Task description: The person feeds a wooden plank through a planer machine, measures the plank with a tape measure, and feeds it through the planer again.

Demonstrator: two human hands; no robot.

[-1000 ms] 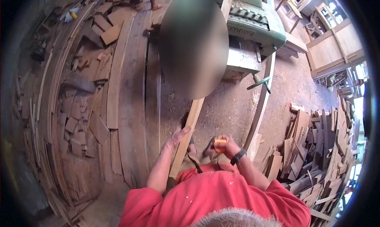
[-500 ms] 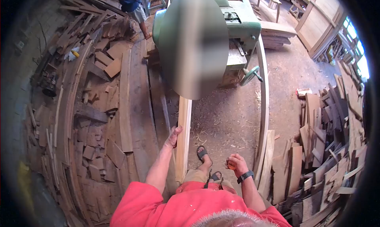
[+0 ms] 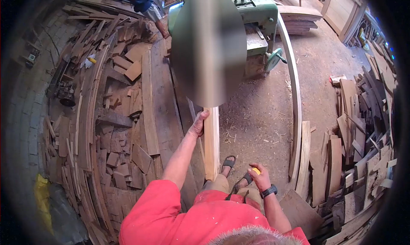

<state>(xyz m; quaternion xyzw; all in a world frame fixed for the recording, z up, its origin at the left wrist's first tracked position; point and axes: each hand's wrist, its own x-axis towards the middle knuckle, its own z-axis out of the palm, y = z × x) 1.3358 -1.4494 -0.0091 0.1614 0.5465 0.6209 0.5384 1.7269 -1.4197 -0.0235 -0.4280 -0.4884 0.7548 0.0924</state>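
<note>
- Nine o'clock: heaped offcuts (image 3: 115, 159).
- Left hand (image 3: 198, 124) grips the wooden beam's (image 3: 211, 147) left side.
- Beam: central, long axis twelve-to-six, far part blurred.
- Shaving-strewn workshop floor (image 3: 265, 121).
- Five o'clock: right hand (image 3: 260, 179) curled round a yellow object (image 3: 256, 170).
- One o'clock: green machine (image 3: 264, 9).
- Three-to-four: stacked scrap boards (image 3: 335, 159).

Red short-sleeved shirt, tan shorts, dark sandals, and a dark wristband, probably a watch.

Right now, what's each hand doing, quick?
Left hand: closed on the long wooden beam.
Right hand: closed around a small yellow object, too small to identify.
</note>
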